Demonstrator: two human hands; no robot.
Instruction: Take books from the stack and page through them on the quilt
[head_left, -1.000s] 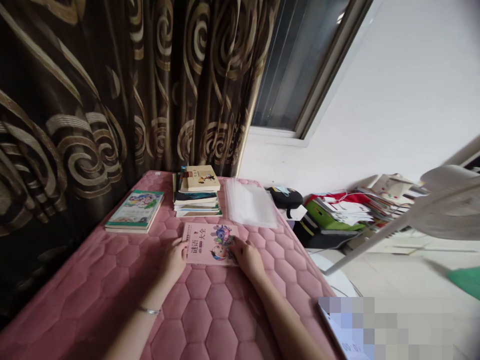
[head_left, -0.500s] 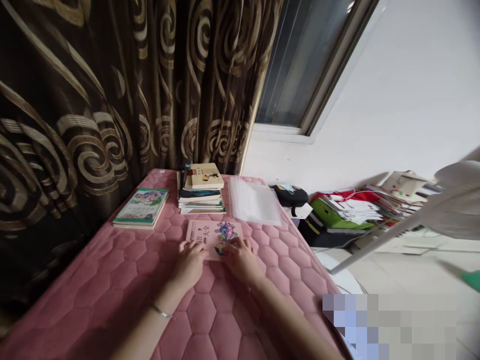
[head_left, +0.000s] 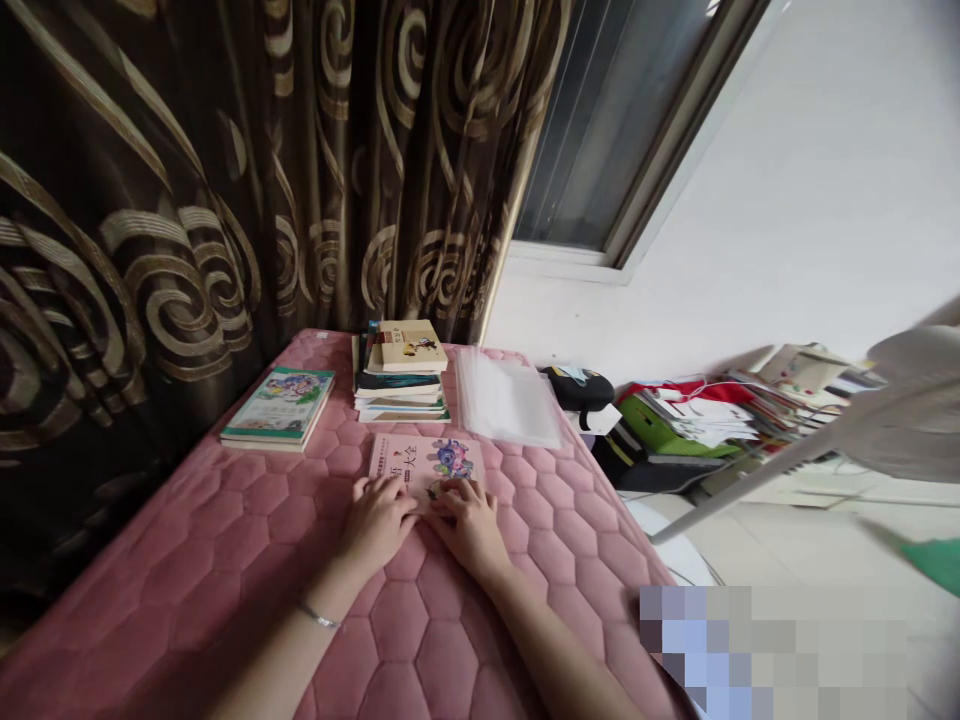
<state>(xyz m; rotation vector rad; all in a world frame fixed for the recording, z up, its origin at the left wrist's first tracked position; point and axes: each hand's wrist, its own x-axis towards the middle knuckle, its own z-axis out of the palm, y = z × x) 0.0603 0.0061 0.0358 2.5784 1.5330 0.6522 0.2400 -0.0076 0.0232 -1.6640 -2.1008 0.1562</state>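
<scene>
A pink book with a flower picture and Chinese characters lies flat on a pink quilted mattress. My left hand is at the book's near left corner, its fingers curled over the cover and its thumb pointing inward. Close beside it, my right hand grips the near edge with bent fingers. The fingertips partly cover the lower part of the cover; what lies under them is hidden. Beyond the book stand a stack of books and a pile of clear plastic sheets.
Green-bordered books lie at the mattress's left edge. A patterned curtain hangs behind. To the right are a black case, a green container with papers, and a white fan on a stand.
My right hand has shifted left along the book's near edge, nearer my left hand, uncovering more of the flower picture. My left hand stays at the left corner. The view has shifted slightly.
</scene>
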